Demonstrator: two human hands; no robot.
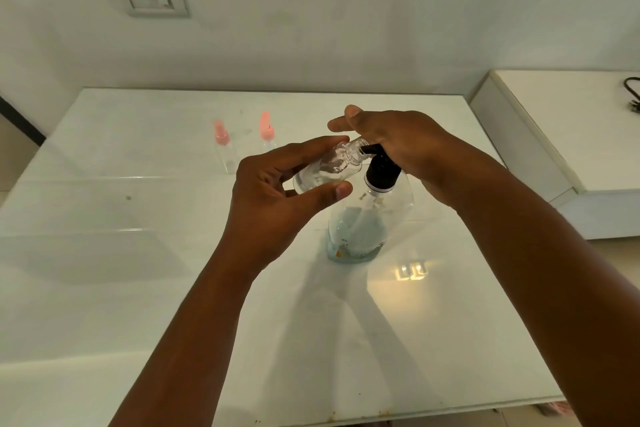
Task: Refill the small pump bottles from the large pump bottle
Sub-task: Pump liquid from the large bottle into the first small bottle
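White table (pixel 104 253) w/ big bottle (pixel 367 229) at centre; two pink-capped bottles (pixel 227 149) at 11 o'clock. Left hand (pixel 273 201) grips the open small bottle (pixel 329 170), tilted, mouth at the nozzle. Light, slick plastic, so hold mid-body. Right hand (pixel 398 146) presses the pump (pixel 381 168), fingers prob. straight.

Two small bottles (pixel 244 144) stand behind-left of the large bottle (pixel 363 218).

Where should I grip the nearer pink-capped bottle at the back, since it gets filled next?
Probably grip the small bottle around its clear body, below the pink pump cap. It stands upright on the table, so come in from the front with thumb and fingers on opposite sides; the other capped bottle stands apart to its left.
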